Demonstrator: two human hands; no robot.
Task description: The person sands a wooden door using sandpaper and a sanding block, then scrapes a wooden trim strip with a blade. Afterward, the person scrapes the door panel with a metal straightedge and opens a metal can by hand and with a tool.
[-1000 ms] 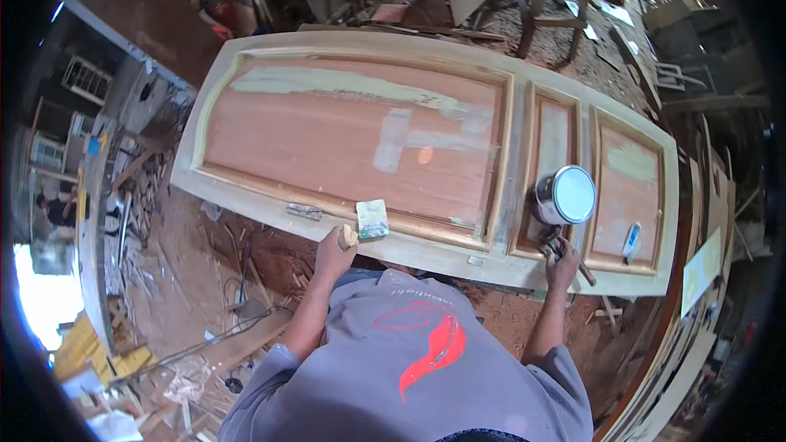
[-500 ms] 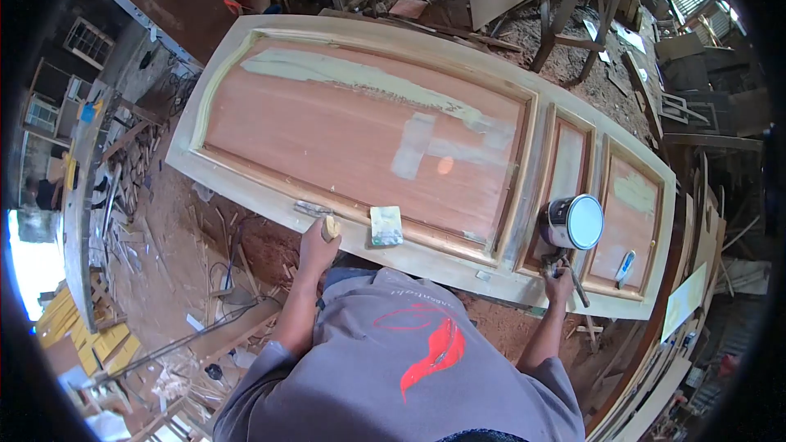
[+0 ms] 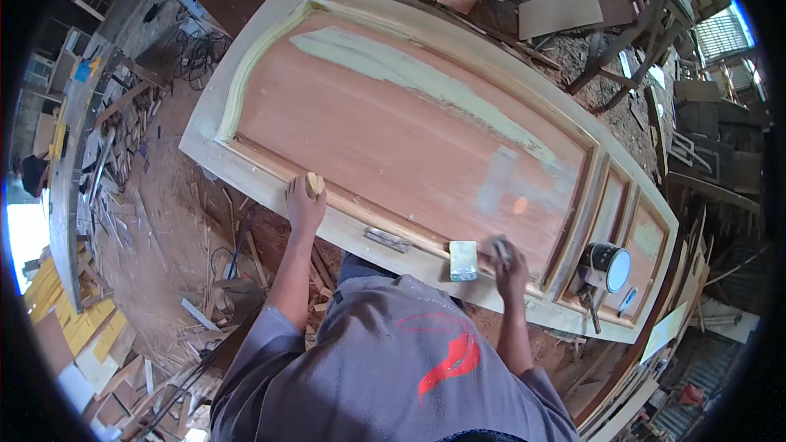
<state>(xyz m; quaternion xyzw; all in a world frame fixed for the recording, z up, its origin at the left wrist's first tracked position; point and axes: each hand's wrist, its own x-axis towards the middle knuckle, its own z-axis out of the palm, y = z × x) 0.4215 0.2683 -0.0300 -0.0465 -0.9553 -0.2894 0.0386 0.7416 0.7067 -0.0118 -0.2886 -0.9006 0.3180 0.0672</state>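
A panelled wooden door [image 3: 360, 139] with pale green filler on its main panel lies before me. My left hand [image 3: 306, 211] is wrapped round a small tan block [image 3: 314, 185] at the near edge. My right hand [image 3: 512, 268] is closed round a greyish object [image 3: 500, 250], blurred, above the near moulding. Just left of that hand lies a pale rectangular pad [image 3: 463, 260] with a stained end. A grey, narrow piece [image 3: 387, 239] rests on the rail between my hands. To the right sits an open can [image 3: 607, 267], with a dark handle [image 3: 591, 311] beside it.
A blue-and-white cutter [image 3: 628, 300] lies at the door's right end. Wood scraps [image 3: 131, 188] litter the floor on the left. Trestle legs [image 3: 630, 74] and boards [image 3: 573, 10] stand beyond the far edge. Yellow boards [image 3: 70, 278] are at lower left.
My right hand has moved left from beside the can to near the pale pad, a greyish object in it. My left hand has moved left along the edge with the block. The view has shifted.
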